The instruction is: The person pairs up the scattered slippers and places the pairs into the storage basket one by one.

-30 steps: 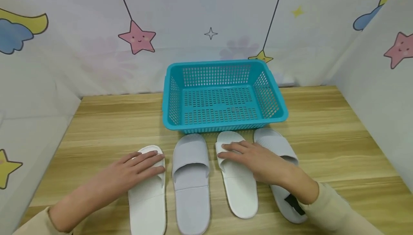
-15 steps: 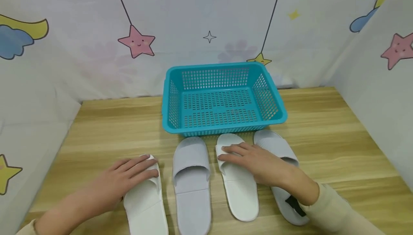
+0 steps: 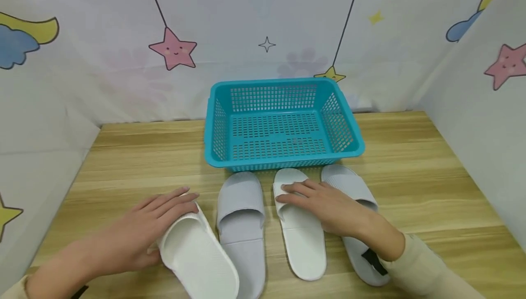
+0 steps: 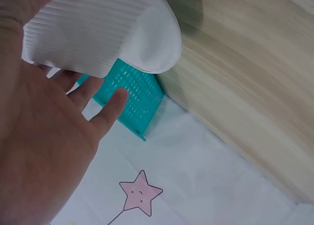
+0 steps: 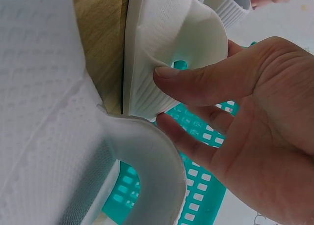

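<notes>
A white slipper [image 3: 205, 262], tilted and turned, is held by my left hand [image 3: 139, 228] with the fingers over its strap. In the left wrist view its ribbed strap [image 4: 83, 33] lies close to the fingers. My right hand [image 3: 333, 205] grips the strap of the other white slipper [image 3: 304, 251], which lies on the table. Thumb and fingers are on opposite sides of that strap in the right wrist view. Between the white slippers lies a grey slipper [image 3: 242, 194], partly covered by the tilted one. Another grey slipper [image 3: 347, 182] sits beneath my right forearm.
A teal perforated basket [image 3: 283, 161] with nothing in it stands behind the slippers, close to their toes. The wooden table [image 3: 144, 153] ends at a white cloth wall [image 3: 238, 20] at the back, and similar cloth hangs at both sides.
My left hand has drawn the left white slipper back a little, then tilted it up and swung its heel to the right over the grey one. The right hand stays in place.
</notes>
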Motion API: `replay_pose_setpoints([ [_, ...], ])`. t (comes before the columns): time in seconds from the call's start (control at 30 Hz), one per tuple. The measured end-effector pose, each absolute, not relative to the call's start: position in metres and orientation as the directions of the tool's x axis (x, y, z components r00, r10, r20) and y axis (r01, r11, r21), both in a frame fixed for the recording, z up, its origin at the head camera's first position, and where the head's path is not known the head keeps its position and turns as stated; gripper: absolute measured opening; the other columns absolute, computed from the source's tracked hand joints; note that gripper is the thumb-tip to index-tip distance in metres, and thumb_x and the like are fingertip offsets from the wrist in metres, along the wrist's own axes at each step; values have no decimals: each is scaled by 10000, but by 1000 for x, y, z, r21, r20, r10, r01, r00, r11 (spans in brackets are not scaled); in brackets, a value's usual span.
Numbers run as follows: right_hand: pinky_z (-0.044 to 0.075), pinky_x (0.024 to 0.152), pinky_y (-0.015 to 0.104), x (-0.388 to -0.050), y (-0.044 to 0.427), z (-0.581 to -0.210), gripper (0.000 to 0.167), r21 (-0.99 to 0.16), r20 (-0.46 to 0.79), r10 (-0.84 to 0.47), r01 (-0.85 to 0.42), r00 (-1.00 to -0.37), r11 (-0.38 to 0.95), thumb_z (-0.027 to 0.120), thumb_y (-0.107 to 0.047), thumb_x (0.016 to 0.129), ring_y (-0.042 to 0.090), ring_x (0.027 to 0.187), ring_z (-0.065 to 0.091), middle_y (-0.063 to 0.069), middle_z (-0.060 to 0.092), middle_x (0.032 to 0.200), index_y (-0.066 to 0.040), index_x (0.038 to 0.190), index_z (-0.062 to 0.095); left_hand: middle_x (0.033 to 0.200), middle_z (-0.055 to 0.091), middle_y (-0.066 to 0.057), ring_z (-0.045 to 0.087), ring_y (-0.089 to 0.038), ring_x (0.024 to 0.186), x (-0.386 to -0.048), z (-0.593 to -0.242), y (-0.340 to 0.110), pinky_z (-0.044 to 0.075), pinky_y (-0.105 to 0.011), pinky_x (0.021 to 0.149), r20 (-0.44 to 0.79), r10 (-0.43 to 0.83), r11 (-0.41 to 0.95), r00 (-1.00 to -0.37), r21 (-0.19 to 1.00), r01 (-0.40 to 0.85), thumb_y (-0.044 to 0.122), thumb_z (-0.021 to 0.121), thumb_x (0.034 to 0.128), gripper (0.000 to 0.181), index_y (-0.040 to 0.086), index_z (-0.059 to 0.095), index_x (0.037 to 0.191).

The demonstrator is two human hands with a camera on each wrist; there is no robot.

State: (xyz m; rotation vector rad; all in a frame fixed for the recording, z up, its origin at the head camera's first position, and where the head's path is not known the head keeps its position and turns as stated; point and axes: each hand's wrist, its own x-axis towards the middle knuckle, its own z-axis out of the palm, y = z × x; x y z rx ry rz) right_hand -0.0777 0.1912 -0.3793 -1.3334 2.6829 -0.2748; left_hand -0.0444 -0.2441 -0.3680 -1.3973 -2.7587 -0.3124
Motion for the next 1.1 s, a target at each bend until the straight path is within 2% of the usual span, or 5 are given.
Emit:
replay_pose_setpoints([
  [0.1,571,930,515,-78,191,-380,1021,-215,-28,-801,-779,-598,589,725,316,711,285,1386,521,32,533,1565,-234,1547,520,1577,495,12,466,-276,1454,-44,-363,-241,46,-172,1249,145,801,554,-581,188,811,229,1000,557,1128,168,453,1541],
  [0.3,571,940,496,-76,193,-385,993,-211,-4,-803,-784,-596,584,722,307,726,274,1376,530,26,547,1553,-231,1538,531,1446,515,122,526,-136,1319,-39,-357,-233,384,-344,1130,118,761,613,-638,192,766,353,969,554,1081,184,467,1497],
  [0.43,577,918,480,-75,194,-385,983,-215,-10,-801,-781,-599,587,728,303,720,271,1370,531,26,549,1548,-222,1529,538,1442,534,72,537,-145,1292,-36,-354,-228,479,-472,1060,99,735,649,-671,186,738,407,922,597,1076,153,444,1527],
  [0.87,571,937,488,-77,193,-379,977,-233,-24,-801,-776,-598,586,681,319,733,279,1343,544,39,554,1540,-206,1542,526,1334,551,84,589,-139,1174,-33,-352,-220,480,-460,1022,154,707,666,-691,186,723,470,885,625,1077,163,443,1558],
  [1.1,575,903,460,-76,192,-377,1038,-215,-55,-803,-778,-594,590,700,320,701,272,1291,550,45,534,1549,-221,1566,507,1393,553,69,580,-134,1212,-31,-351,-216,519,-461,1006,170,688,678,-705,195,709,489,885,639,1068,159,445,1554],
])
